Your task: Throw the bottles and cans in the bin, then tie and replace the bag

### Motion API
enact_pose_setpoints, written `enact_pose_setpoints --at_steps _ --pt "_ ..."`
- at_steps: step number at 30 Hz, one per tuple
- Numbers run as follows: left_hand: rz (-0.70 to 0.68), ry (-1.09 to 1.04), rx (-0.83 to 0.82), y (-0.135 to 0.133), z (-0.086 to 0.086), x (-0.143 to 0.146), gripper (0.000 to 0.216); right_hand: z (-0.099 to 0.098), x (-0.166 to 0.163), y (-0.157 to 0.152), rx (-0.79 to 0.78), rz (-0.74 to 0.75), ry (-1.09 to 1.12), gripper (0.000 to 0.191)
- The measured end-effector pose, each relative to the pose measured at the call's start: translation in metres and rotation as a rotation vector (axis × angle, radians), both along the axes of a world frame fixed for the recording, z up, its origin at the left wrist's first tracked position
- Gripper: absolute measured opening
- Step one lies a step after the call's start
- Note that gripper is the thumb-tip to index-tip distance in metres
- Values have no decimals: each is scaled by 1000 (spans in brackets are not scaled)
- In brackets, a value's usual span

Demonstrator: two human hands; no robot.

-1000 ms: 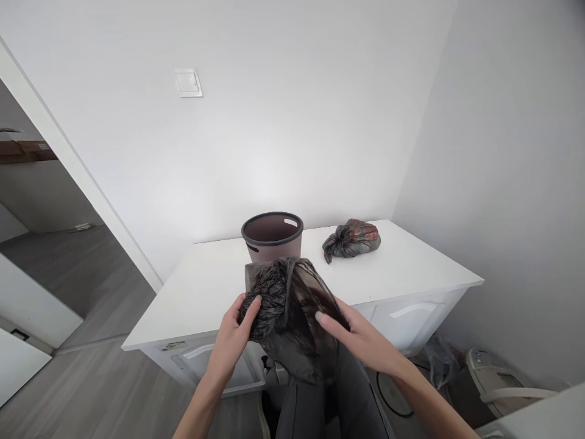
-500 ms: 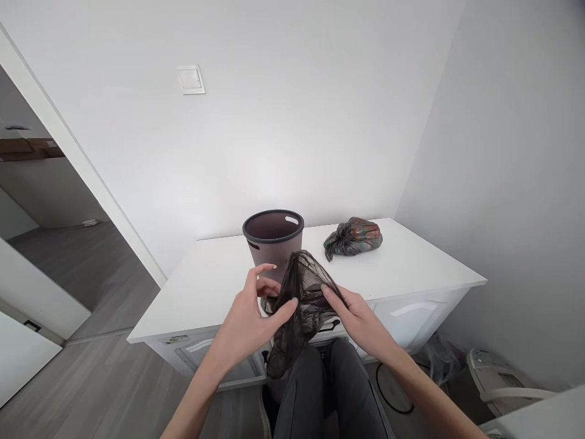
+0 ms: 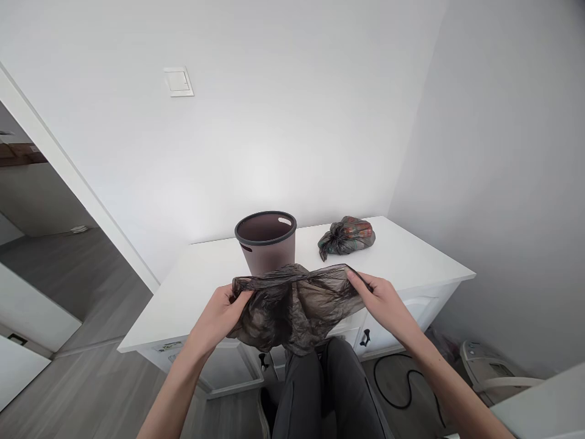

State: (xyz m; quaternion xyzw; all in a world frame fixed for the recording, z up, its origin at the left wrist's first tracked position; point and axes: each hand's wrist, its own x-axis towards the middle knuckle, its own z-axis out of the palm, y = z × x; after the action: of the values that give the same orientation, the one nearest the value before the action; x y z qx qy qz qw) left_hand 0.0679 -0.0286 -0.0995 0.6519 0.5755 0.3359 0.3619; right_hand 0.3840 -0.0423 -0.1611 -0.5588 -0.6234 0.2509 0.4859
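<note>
Bag (image 3: 299, 310), opposite edges in left hand (image 3: 221, 314), right hand (image 3: 382, 300)

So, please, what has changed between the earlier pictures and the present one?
The hands have moved apart, left hand to the left and right hand to the right, so the bunched dark bag is now stretched wide. The left hand, its fingers spread half a second ago, now grips the bag's left end. The bin and the knotted bag stayed on the white cabinet top.
</note>
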Motion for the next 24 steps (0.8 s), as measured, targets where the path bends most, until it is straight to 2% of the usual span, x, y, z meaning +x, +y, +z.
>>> enact_pose_setpoints --at_steps 3,7,8,10,12,14,17,20,22,24 --pt "-93 -4 -14 -3 8 1 46 -1 9 6 98 -121 -177 52" --pt "-207 1 -41 -11 19 7 40 -1 -6 -2 456 -217 -211 26" --pt "-207 -3 -40 -13 21 10 40 -1 -14 -8 536 -181 -205 27" --pt "-205 -17 -30 -18 25 17 40 1 -33 -20 649 -14 -232 31" --pt "-223 -23 -14 -23 25 24 41 4 -54 -30 722 179 -303 39" --pt "-246 -19 25 -25 24 30 40 11 -71 -36 768 285 -379 47" --pt "-254 13 125 -26 20 32 37 22 -87 -35 791 287 -442 43" --pt "-171 92 182 -25 16 28 33 26 -91 -29 784 263 -493 21" --pt "-91 123 204 -24 15 24 31 20 -91 -28 767 319 -575 9" --pt "-8 123 245 -23 16 22 31 7 -94 -30 736 411 -676 12"
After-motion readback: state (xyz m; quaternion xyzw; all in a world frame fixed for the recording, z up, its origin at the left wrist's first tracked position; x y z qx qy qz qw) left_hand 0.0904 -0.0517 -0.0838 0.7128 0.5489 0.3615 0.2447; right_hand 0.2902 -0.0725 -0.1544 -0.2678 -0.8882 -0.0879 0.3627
